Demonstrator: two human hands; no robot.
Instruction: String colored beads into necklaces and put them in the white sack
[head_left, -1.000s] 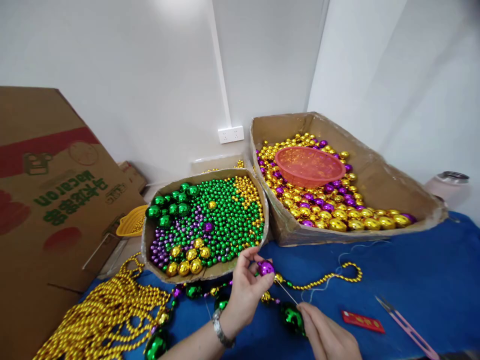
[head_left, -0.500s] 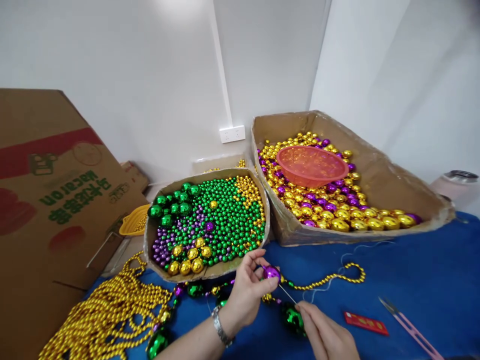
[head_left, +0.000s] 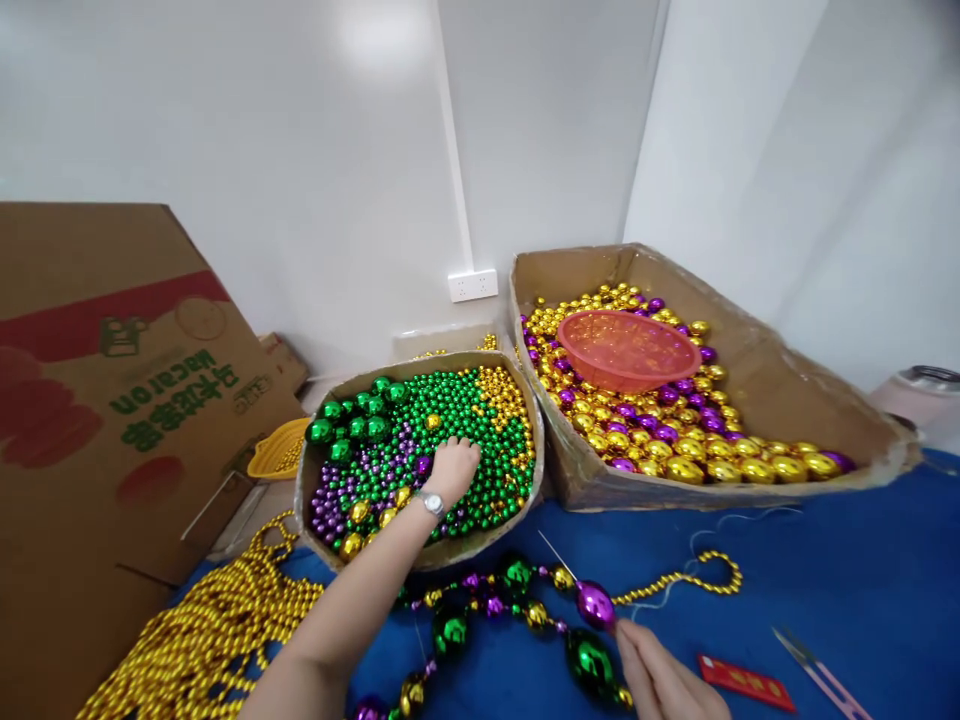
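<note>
My left hand (head_left: 454, 470), with a watch at the wrist, reaches into the box of small beads (head_left: 538, 440). Its fingers are bent down among the small green beads (head_left: 442, 395), and their tips are hidden, so what they pinch cannot be seen. At the lower right, my right hand (head_left: 664, 672) is closed on a thin needle (head_left: 556, 555), whose tip points up and left. A large shiny purple bead (head_left: 595, 604) is threaded on it, close against the fingertips. Below lies a strung garland with large green beads (head_left: 591, 660), gold and purple ones between.
Gold bead strands (head_left: 202, 620) are heaped at left beside a cardboard carton (head_left: 82, 480). A larger box (head_left: 600, 490) holds gold and purple beads and a red basin (head_left: 630, 350). Pink-handled snips (head_left: 825, 680) and a red packet (head_left: 745, 682) lie on the blue cloth (head_left: 840, 560) at right.
My left hand has let go of the purple bead and moved up and left into the bead box. The purple bead has slid down the needle towards my right hand, baring the tip.
</note>
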